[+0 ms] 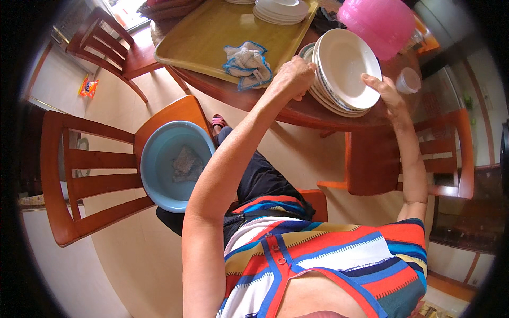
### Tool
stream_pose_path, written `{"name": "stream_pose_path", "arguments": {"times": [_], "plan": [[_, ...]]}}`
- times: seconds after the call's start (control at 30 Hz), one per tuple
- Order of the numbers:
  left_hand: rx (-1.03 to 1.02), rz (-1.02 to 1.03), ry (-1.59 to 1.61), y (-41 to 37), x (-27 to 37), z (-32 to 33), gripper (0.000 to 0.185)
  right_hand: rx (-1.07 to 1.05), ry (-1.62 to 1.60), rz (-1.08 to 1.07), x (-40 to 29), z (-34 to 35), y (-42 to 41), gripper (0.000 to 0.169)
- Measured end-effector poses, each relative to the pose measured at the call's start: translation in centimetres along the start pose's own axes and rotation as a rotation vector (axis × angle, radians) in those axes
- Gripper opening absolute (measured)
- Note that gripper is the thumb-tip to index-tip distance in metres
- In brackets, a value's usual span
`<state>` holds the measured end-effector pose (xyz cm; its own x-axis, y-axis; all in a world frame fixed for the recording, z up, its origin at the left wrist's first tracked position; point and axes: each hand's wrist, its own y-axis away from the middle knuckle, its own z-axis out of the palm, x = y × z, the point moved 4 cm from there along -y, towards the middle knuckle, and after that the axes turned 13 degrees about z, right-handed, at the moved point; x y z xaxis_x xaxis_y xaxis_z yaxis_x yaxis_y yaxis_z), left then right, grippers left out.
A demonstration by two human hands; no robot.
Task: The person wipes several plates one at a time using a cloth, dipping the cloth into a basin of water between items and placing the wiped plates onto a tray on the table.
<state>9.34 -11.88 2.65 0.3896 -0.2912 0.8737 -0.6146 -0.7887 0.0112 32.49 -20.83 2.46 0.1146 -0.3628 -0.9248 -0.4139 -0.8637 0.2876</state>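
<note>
A stack of plates stands at the near edge of the round wooden table (238, 95), with a tilted white plate (346, 63) on top. My right hand (385, 93) grips that top plate at its right side, thumb over the rim and fingers mostly hidden behind. My left hand (294, 77) is at the left side of the stack, its fingers curled; whether they pinch a rim is hidden. Below the white plate, the rims of several patterned plates (332, 99) show. Left of the stack, a crumpled white cloth with blue edging (246, 63) lies on a yellow-brown tray (195, 43).
More white plates (280, 14) are stacked on the tray's far side. Pink plastic containers (377, 26) and a small clear cup (408, 80) stand to the right. A blue basin (159, 187) of water with a cloth (187, 163) sits on a wooden chair (99, 161) at the left.
</note>
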Motion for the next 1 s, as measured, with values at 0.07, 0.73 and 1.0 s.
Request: {"name": "stream_pose_path", "arguments": {"times": [0.07, 0.73, 1.0], "plan": [[0.017, 0.014, -0.021, 0.0, -0.5, 0.4, 0.036, -0.039, 0.086, 0.007, -0.6, 0.3, 0.4, 0.049], [0.214, 0.382, -0.19, 0.9, -3.1, 0.0, 0.041, 0.879, 1.373, 0.036, -1.9, -9.7, -1.9, 0.052], [0.216, 0.379, -0.203, 1.4, -2.4, 0.0, 0.039, 0.872, 1.27, -0.29, 3.5, -13.4, -5.8, 0.025]]}}
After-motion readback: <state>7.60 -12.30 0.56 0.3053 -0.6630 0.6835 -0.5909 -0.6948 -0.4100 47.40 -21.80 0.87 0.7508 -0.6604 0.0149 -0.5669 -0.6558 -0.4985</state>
